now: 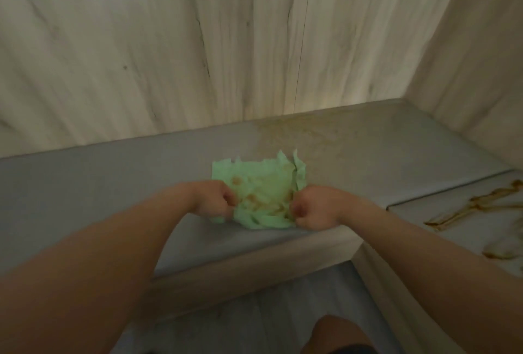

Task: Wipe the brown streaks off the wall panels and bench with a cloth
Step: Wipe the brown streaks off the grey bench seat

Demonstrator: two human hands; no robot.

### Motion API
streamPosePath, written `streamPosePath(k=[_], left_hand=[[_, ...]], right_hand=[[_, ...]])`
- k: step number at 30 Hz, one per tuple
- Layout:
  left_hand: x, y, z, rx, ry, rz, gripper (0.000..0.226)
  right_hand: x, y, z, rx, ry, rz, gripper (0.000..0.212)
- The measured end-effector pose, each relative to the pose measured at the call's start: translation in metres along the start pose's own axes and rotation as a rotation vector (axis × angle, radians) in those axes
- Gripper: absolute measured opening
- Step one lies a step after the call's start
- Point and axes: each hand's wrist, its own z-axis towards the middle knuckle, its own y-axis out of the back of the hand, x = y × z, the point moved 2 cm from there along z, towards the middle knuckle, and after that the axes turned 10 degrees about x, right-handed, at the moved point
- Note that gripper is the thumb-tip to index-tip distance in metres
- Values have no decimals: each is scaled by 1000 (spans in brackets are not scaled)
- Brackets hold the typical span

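A light green cloth [263, 192], blotched with brown stains, is stretched between my hands above the grey bench [113, 183]. My left hand [218, 199] grips its left edge with curled fingers. My right hand [314, 209] grips the right edge the same way. Behind the cloth a faint brown smear [305, 132] spreads over the bench top near the wall. Thick brown streaks [475, 209] lie on the right section of the bench [424, 212]. The pale wood-grain wall panels [198, 42] rise behind the bench.
A side wall panel [481, 70] closes the corner on the right. The bench front edge [254, 263] drops to a grey floor [254, 319]. A knee [339, 334] shows at the bottom of the view.
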Motion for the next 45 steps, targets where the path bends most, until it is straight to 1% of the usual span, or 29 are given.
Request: streamPosePath(k=[1, 2, 3, 4, 5, 6, 7, 8, 10, 11, 14, 15, 17, 19, 23, 26, 28, 30, 31, 33, 35, 37, 40, 42, 43, 44, 45], left_hand=[[1, -8, 3, 58, 19, -40, 18], [0, -10, 3, 62, 24, -119, 16], [2, -8, 5, 26, 26, -209, 14], [3, -1, 4, -44, 26, -280, 14], [8, 6, 5, -122, 39, -303, 15], [12, 13, 5, -195, 60, -287, 15], [18, 18, 5, -259, 95, -250, 15], [23, 21, 6, -316, 131, -226, 16], [37, 22, 12, -407, 183, -219, 18], [42, 22, 16, -442, 199, -220, 19], [49, 20, 30, -501, 202, -214, 22], [48, 21, 36, -519, 193, -209, 22], [48, 23, 48, -531, 173, -193, 24], [49, 27, 59, -526, 161, -173, 23], [58, 41, 77, -523, 178, -153, 27], [68, 51, 85, -533, 197, -159, 18], [76, 57, 90, -521, 243, -146, 18], [87, 63, 100, -446, 316, -79, 35], [94, 65, 105, -378, 360, -29, 48], [108, 72, 117, -187, 436, 106, 80], [119, 77, 125, -5, 441, 224, 111], [124, 79, 127, 93, 423, 252, 134], [132, 75, 130, 125, 390, 221, 157], [138, 68, 137, 102, 363, 197, 177], [140, 67, 140, 98, 365, 205, 182], [141, 67, 145, 93, 371, 206, 180], [139, 69, 145, 87, 380, 204, 174]], right_hand=[[4, -5, 3, 15, -26, -12, 41], [7, -5, 10, -32, -61, 6, 48], [11, -7, 19, -119, -91, 34, 53], [15, -6, 27, -210, -128, 47, 59], [19, -10, 40, -272, -175, 64, 63], [21, -13, 52, -297, -242, 90, 65], [25, -18, 68, -273, -307, 125, 65], [27, -22, 81, -215, -371, 165, 69], [38, -31, 108, -104, -410, 203, 79], [45, -34, 118, -76, -383, 187, 82], [66, -48, 115, -61, -186, 83, 85], [66, -54, 108, -71, -150, 45, 85], [51, -58, 94, -91, -146, 22, 86], [30, -55, 88, -110, -204, 42, 87], [2, -35, 110, -107, -362, 79, 92], [-10, -20, 139, -110, -446, 124, 97], [-19, -10, 164, -118, -488, 132, 101], [-31, 2, 188, -119, -514, 132, 105], [-38, 7, 197, -117, -523, 135, 107], [-52, 18, 219, -122, -537, 140, 108], [-65, 27, 237, -133, -549, 137, 106], [-79, 35, 254, -148, -560, 138, 102], [-92, 49, 270, -169, -586, 138, 90], [-86, 56, 269, -287, -631, 42, 78], [-76, 57, 267, -372, -645, -15, 73], [-66, 55, 264, -419, -630, -21, 71], [-57, 53, 261, -400, -587, 34, 71]])
